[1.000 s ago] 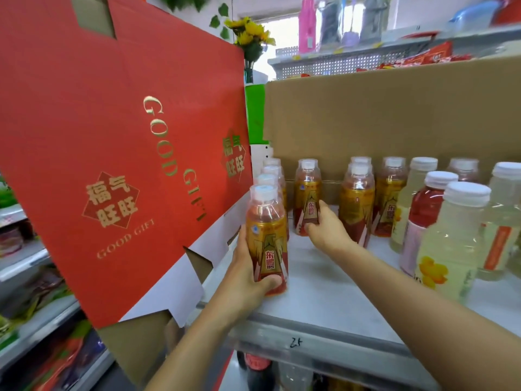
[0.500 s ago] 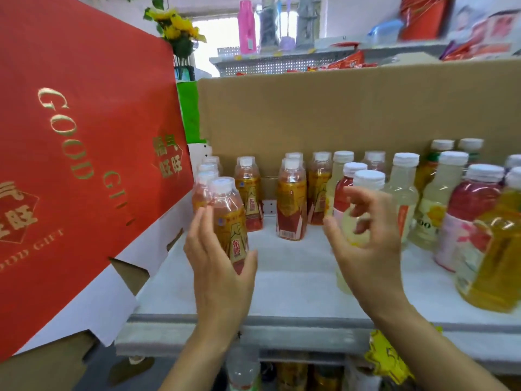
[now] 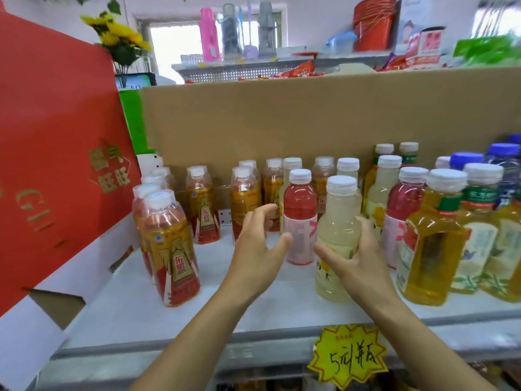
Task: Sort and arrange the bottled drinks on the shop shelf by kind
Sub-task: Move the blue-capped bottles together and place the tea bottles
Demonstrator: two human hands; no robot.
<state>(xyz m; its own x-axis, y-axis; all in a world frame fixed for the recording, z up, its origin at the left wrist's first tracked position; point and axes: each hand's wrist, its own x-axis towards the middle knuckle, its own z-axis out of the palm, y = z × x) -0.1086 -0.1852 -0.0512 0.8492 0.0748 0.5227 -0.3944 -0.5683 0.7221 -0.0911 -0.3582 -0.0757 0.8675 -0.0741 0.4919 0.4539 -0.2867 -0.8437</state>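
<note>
Carton (image 3: pixel 56 165), red with gold lettering, cut off by the left edge. Behind the shelf (image 3: pixel 225 280), brown cardboard (image 3: pixel 310 114) hiding whatever stands beyond. Far right, blue-capped bottles (image 3: pixel 501 162), blurred, labels unreadable. Pale yellow bottle (image 3: pixel 338 210) upright near the shelf's front, gripped by right hand (image 3: pixel 358 261), thumb across the label, fingers round the far side and mostly hidden. Left hand (image 3: pixel 256 249) spread wide, holding nothing, thumb tip just beside the pink bottle (image 3: pixel 300 204). Price tag (image 3: pixel 348 356) below the shelf edge, scrawl only partly legible. Half a second ago: left hand flat beside the front amber bottle (image 3: pixel 169 244), now well clear of it; less carton in view, more bottles at right.
</note>
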